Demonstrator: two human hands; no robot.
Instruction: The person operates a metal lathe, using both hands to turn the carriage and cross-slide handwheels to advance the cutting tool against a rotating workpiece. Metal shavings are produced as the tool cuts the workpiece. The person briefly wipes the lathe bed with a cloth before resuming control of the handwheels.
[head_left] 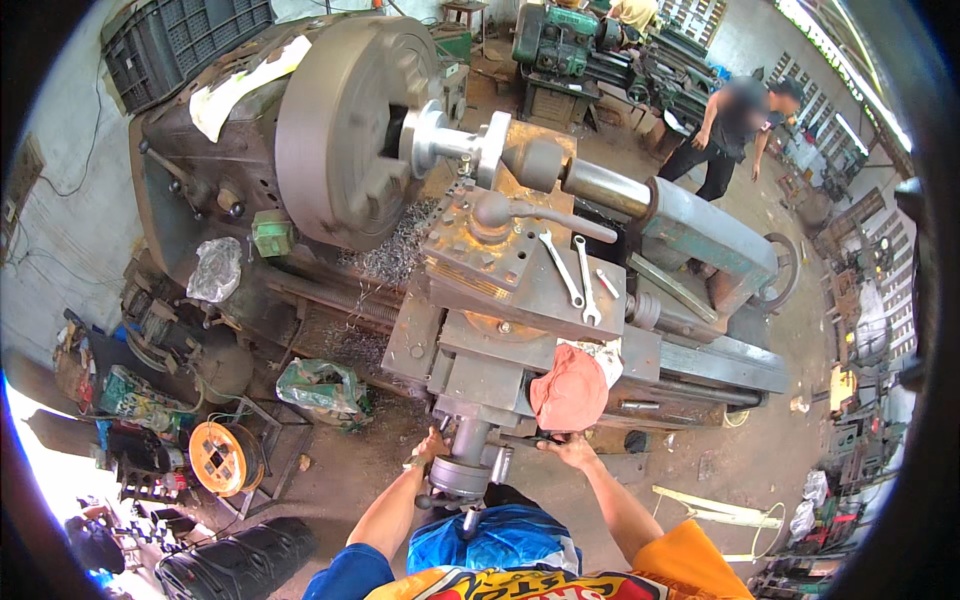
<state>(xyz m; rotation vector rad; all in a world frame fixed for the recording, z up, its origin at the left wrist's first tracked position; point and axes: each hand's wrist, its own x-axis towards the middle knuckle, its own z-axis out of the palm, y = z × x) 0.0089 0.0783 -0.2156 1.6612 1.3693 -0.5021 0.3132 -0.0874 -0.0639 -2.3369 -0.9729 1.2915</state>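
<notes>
A large lathe fills the middle. Its big chuck (350, 135) looks blurred, with a shiny stepped metal workpiece (440, 140) between it and the tailstock (700, 225). My left hand (428, 447) is closed beside the cross-slide handwheel (462, 478); what its fingers hold is too small to make out. Further right, my right hand (570, 451) is closed on a dark lever handle (530, 440), just below a salmon-red cloth cap (570, 388). Two wrenches (576, 275) lie on the carriage beside the tool post (490, 215) and its long clamp lever (565, 218).
Metal chips (400, 250) are heaped below the chuck. A green plastic bag (322, 390) and an orange cable reel (222, 458) are on the left. Another person (728, 135) stands beyond the tailstock, near a green machine (560, 45). Pale strips (715, 508) lie on the floor at right.
</notes>
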